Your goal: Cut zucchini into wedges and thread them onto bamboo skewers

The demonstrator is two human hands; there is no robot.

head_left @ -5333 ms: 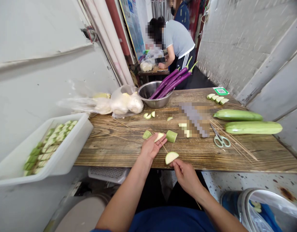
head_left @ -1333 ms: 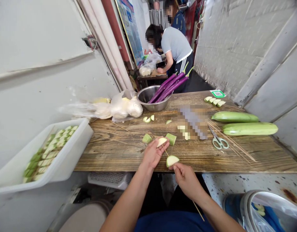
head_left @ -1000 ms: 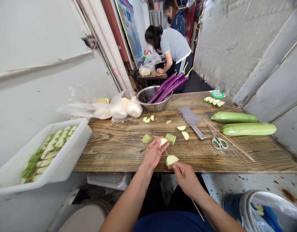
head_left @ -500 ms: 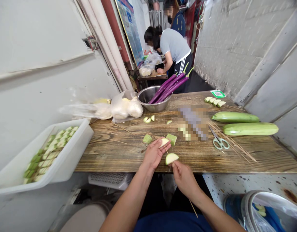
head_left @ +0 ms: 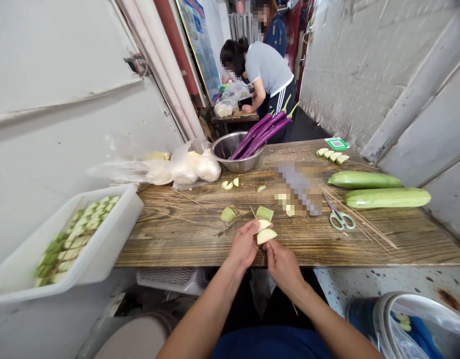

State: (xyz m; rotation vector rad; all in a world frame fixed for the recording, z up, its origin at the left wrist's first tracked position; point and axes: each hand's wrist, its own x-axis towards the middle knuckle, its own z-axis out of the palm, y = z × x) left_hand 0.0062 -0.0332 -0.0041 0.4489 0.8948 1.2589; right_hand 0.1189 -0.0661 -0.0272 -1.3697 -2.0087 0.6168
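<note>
Head: skewered slices (head_left: 266,236) now closer together

Two held slices (head_left: 267,236) – two whole zucchini (head_left: 387,198)

Skewer (head_left: 253,213) ptly hidden by R fingers (head_left: 273,251); grey obj. (head_left: 296,185) pixelated.

The left hand (head_left: 246,246) holds a half-moon slice (head_left: 264,224), a skewer (head_left: 253,213) poking out toward eleven o'clock; the right hand (head_left: 284,263) grips the skewer just below a second slice (head_left: 266,236). From the hands, a white tray (head_left: 123,229) sits at nine, a steel bowl (head_left: 239,165) of purple eggplants (head_left: 260,134) near eleven, two green squashes (head_left: 386,198) at two, and a lined bucket (head_left: 381,313) at four.
</note>
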